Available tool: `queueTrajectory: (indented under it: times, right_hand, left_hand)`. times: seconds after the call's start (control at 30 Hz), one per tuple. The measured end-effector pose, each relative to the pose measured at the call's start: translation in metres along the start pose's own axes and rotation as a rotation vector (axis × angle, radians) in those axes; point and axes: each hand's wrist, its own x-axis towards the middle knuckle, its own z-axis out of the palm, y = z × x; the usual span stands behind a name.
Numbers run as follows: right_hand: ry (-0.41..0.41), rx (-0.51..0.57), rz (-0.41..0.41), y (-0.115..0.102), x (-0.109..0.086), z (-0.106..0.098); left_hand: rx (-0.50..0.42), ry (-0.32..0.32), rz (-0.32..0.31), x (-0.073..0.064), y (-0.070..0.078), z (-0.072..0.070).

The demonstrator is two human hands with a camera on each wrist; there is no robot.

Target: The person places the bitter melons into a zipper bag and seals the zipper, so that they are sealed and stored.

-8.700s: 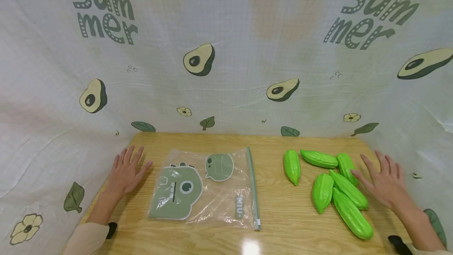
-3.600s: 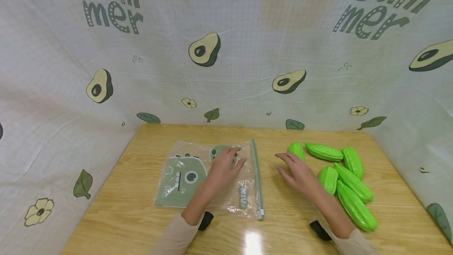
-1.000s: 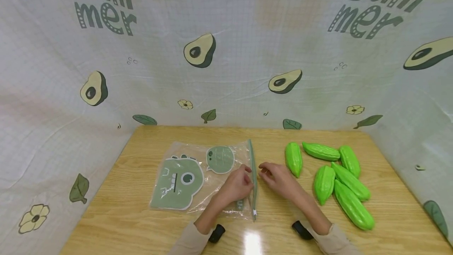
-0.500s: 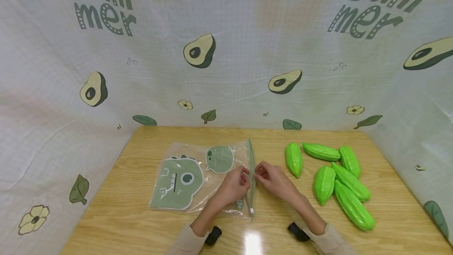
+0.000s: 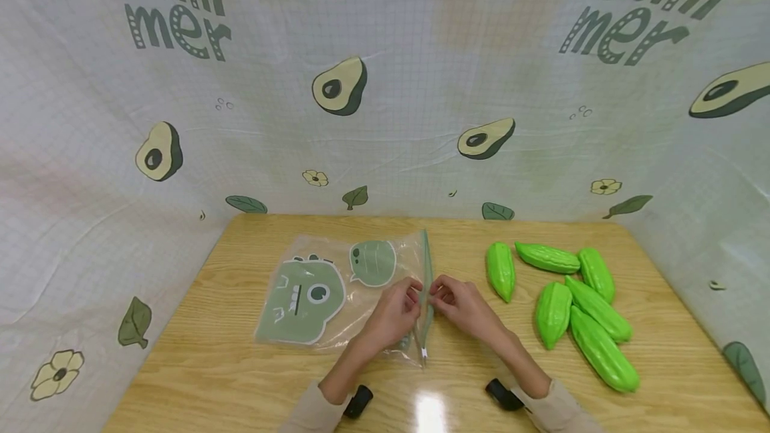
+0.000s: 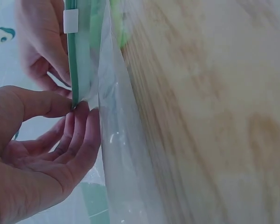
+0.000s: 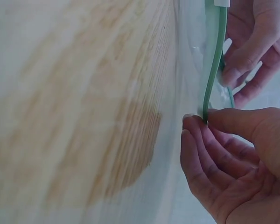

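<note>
A clear zip bag (image 5: 373, 316) with green monster prints lies on the table, its green zip edge (image 5: 428, 259) toward the right and a little lifted. My left hand (image 5: 394, 313) pinches this edge between thumb and fingertips, as the left wrist view shows with the green strip (image 6: 73, 70) running into the pinch. Opposite it, my right hand (image 5: 466, 309) pinches the edge too; in the right wrist view the green strip (image 7: 215, 60) ends at thumb and forefinger. The white slider (image 5: 424, 353) sits at the near end of the zip.
Several bright green bitter gourds lie on the right of the wooden table (image 5: 481, 379), the nearest gourd (image 5: 500, 271) just beyond my right hand. A printed cloth (image 5: 409, 99) hangs behind the table and at both sides.
Both hands came in from the table's sides to the zip edge, and the right hand has closed its fingers on it. The bag's edge has risen and bent slightly leftward; the gourds stayed put.
</note>
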Motion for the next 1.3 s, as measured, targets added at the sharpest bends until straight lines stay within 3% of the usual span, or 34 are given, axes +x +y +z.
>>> queueTrajectory:
  times: [0.73, 1.3]
  right_hand:
    - [0.002, -0.025, 0.067, 0.003, 0.006, -0.003]
    - [-0.017, -0.057, 0.079, 0.005, 0.005, -0.006]
  left_hand:
    - [0.022, 0.180, 0.063, 0.001, 0.005, -0.004]
    - [0.019, 0.281, 0.023, -0.008, 0.011, -0.004]
